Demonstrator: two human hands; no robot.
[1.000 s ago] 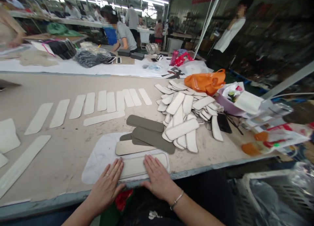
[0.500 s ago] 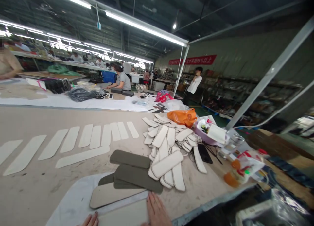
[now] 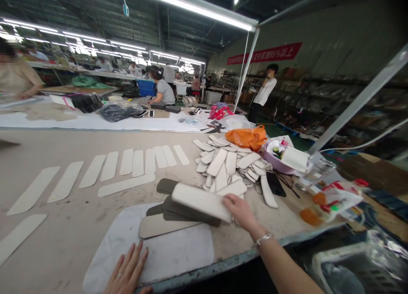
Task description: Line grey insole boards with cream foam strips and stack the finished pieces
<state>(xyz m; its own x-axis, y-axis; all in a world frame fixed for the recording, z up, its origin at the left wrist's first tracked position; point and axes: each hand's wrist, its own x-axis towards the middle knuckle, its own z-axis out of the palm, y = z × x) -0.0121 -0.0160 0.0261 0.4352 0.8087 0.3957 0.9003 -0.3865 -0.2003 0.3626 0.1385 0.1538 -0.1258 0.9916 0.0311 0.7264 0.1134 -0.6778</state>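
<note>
My right hand (image 3: 239, 212) grips one end of a cream oblong panel (image 3: 200, 200), tilted above the grey panels. My left hand (image 3: 127, 270) lies flat with fingers spread on a white sheet (image 3: 108, 243) near the table's front edge. Between the hands, a beige panel (image 3: 165, 226) rests partly on that sheet, and dark grey panels (image 3: 181, 212) overlap it. Just beyond my right hand is a loose heap of cream panels with dark edges (image 3: 219, 162). Flat cream strips (image 3: 110, 166) lie in a spaced row to the left.
An orange bag (image 3: 245, 137) and a lilac basin (image 3: 280, 165) stand behind the heap. A phone (image 3: 274, 184), bottles with orange liquid (image 3: 310, 216) and a glass jar (image 3: 318, 170) are at the right. A metal post (image 3: 360, 100) rises there. Several people work further back.
My right hand has moved up and right, lifting a cream panel off the white sheet. My left hand now lies on the sheet, free of the panel. The view has shifted.
</note>
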